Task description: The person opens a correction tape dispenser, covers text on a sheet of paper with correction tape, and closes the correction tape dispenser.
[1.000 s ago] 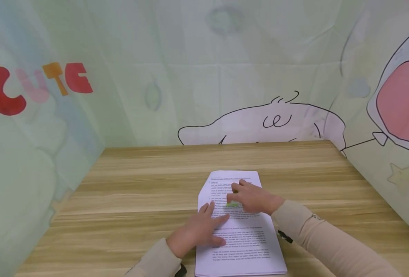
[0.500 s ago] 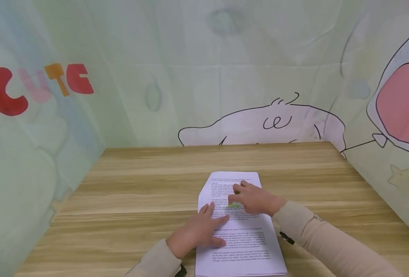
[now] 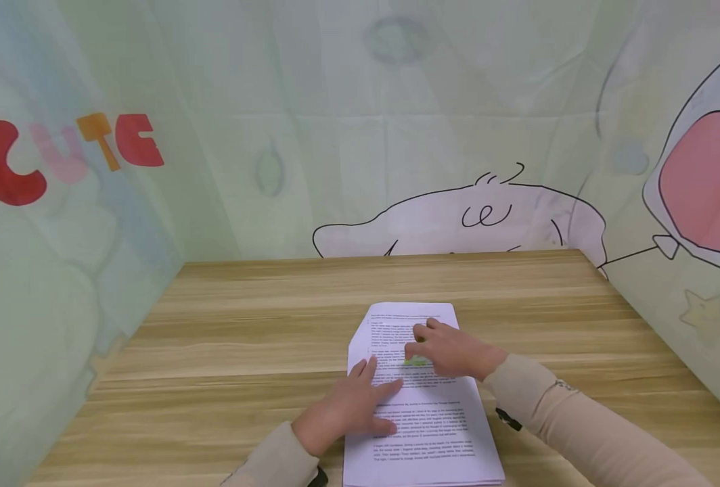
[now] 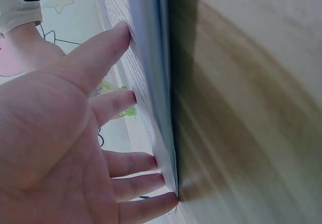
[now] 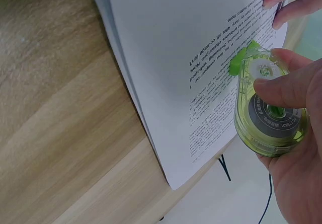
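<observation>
A stack of printed paper sheets (image 3: 423, 467) lies on the wooden table. My right hand (image 3: 454, 348) pinches a clear green correction tape (image 5: 271, 108) between thumb and fingers, most plainly seen in the right wrist view. Its green tip end (image 5: 241, 62) is down at the printed lines on the upper part of the top sheet. With fingers spread, my left hand (image 3: 350, 406) rests on the left side of the stack; the left wrist view has its fingertips touching the paper along the edge. Whether tape lies on the page under the tip cannot be made out.
The wood-grain table (image 3: 232, 338) extends on both sides of the stack and behind it. A printed cloth backdrop (image 3: 226, 189) with cartoon figures and coloured letters stands along the back and both sides.
My right hand has slid slightly to the right across the page with the correction tape. The left hand and the paper stack keep their places.
</observation>
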